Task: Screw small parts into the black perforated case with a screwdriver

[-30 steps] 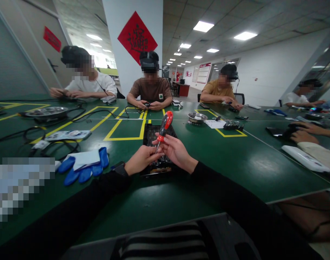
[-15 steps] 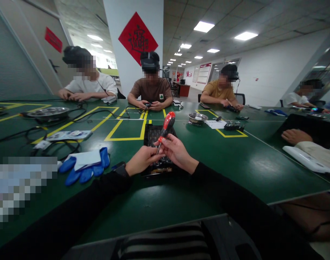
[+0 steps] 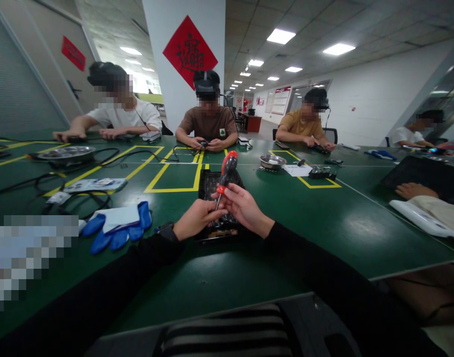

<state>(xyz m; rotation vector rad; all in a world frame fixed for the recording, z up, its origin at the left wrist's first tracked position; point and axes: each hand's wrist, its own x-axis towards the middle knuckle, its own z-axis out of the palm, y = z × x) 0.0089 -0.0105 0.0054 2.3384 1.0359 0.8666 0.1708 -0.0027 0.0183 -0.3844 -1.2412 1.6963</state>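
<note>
A red and black screwdriver [image 3: 228, 169] stands tilted, handle up, over a black open device casing [image 3: 208, 179] on the table. My right hand [image 3: 251, 210] pinches the red collar below its handle between thumb and fingers. Around the thin metal shaft, my left hand [image 3: 192, 219] is closed, its thumb and fingertips pressed together. The screwdriver's tip and whatever it touches inside the casing are hidden by my fingers.
Blue gloves [image 3: 119, 239] with a white cloth-like piece lie left of my left arm. Black cables [image 3: 89, 198] and a metal dish [image 3: 66, 154] are further left. Another metal dish [image 3: 272, 162] stands beyond the casing. Co-workers sit across; a person's hand [image 3: 416, 190] rests at right.
The screwdriver handle has shifted slightly up and left, while my hands stay nearly in place. The co-worker at far left has stretched an arm out over the table.
</note>
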